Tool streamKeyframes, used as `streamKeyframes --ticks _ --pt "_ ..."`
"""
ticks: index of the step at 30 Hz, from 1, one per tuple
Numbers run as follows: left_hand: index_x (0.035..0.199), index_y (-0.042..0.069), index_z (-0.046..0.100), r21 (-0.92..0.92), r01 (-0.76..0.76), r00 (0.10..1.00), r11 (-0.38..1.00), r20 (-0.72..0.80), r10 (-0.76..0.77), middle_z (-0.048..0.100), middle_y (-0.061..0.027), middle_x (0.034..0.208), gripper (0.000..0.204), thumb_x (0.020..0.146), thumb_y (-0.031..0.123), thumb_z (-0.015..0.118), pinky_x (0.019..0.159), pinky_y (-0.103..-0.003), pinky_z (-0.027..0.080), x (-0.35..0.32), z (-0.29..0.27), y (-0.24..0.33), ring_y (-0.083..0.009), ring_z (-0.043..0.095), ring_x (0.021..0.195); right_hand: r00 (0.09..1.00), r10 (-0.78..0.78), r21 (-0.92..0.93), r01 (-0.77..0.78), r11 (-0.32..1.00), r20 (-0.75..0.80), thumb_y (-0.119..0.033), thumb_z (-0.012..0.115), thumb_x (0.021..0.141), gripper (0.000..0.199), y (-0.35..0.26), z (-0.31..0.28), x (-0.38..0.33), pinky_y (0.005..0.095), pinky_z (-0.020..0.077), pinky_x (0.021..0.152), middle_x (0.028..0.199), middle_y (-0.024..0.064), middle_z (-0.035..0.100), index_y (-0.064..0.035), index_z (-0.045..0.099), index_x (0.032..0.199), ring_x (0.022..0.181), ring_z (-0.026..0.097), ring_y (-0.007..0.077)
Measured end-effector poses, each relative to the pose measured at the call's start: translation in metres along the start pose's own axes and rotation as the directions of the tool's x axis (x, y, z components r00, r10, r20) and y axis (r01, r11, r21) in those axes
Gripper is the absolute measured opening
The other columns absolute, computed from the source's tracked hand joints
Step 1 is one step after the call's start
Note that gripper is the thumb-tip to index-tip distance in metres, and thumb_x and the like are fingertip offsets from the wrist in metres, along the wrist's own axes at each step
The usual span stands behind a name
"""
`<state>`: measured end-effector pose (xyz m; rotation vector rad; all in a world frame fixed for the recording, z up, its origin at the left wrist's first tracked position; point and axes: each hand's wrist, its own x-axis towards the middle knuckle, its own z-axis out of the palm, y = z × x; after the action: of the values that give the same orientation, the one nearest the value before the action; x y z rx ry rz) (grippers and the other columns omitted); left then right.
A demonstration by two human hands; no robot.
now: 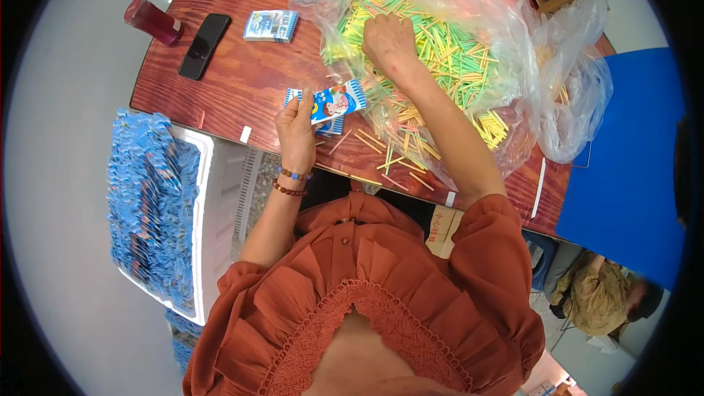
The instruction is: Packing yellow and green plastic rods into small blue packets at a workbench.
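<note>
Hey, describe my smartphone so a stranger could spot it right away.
Start at the left part of the reddish wooden table. Between the dark red bottle and the stack of blue and white packets lies the smartphone. Unlike those neighbours, it's a flat black slab.

Lettered packet (338, 103) (blue-white), red-lettered cardboard (442, 231)
</note>
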<state>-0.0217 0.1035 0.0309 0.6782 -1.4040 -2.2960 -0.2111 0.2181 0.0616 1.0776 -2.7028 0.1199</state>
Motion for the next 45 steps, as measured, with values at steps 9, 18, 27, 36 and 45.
streamKeyframes --ticks 9,18,27,36,45 --pt "0.085 0.008 0.064 -0.128 0.054 0.998 0.99 0.024 -0.051 0.066 0.0019 0.079 0.023 0.099 0.025 0.057 0.056 -0.019 0.049 0.002 0.007 0.008 -0.003 0.061 0.066 0.976 0.181 0.353 -0.213 0.911 0.122 -0.021 0.048 0.094 0.024 0.038 -0.003 -0.01 0.0442 0.0452 0.083 0.096 0.0172 0.067 0.0019 0.057 0.097 0.093 0.061 0.0341" --pt "0.094 0.005 0.067 -0.209 0.102 0.986 0.973 0.154 -0.07 0.07 -0.004 0.087 0.024 0.099 0.025 0.056 0.062 -0.023 0.051 0.016 0.019 0.002 -0.0091 0.065 0.074 0.88 0.379 0.948 -0.204 -0.245 0.287 -0.012 0.044 0.101 0.024 0.079 -0.011 -0.032 0.0402 0.0476 0.095 0.093 0.0099 0.06 0.0085 0.049 0.113 0.092 0.059 0.0229" --pt "0.094 0.005 0.066 -0.258 0.111 0.983 0.96 0.17 -0.068 0.069 -0.0033 0.09 0.025 0.1 0.027 0.054 0.065 -0.026 0.051 0.018 0.047 -0.003 -0.0095 0.063 0.078 0.928 0.372 0.713 0.242 -0.658 0.028 -0.012 0.043 0.102 0.014 0.042 -0.035 -0.058 0.0471 0.0443 0.1 0.095 0.0121 0.06 0.0 0.05 0.107 0.105 0.06 0.0324" --pt "0.098 0.005 0.065 -0.294 0.088 0.983 0.952 0.178 -0.036 0.069 -0.0031 0.095 0.024 0.101 0.026 0.052 0.072 -0.027 0.053 0.01 0.059 0.001 -0.0104 0.065 0.085 0.785 0.609 0.916 0.32 -0.242 -0.114 -0.019 0.039 0.105 0.018 -0.043 -0.082 -0.076 0.0404 0.0396 0.101 0.102 0.0178 0.064 -0.0014 0.042 0.107 0.111 0.061 0.0299" --pt "0.109 0.003 0.063 -0.369 0.061 0.974 0.927 0.224 0.025 0.068 -0.0054 0.103 0.025 0.101 0.024 0.051 0.081 -0.03 0.055 0.009 0.06 -0.003 -0.0121 0.065 0.09 0.823 0.505 0.961 0.272 0.05 -0.26 -0.025 0.04 0.104 0.03 -0.059 -0.056 -0.08 0.0425 0.0257 0.112 0.127 0.0195 0.058 -0.0007 0.047 0.12 0.138 0.036 0.0305"
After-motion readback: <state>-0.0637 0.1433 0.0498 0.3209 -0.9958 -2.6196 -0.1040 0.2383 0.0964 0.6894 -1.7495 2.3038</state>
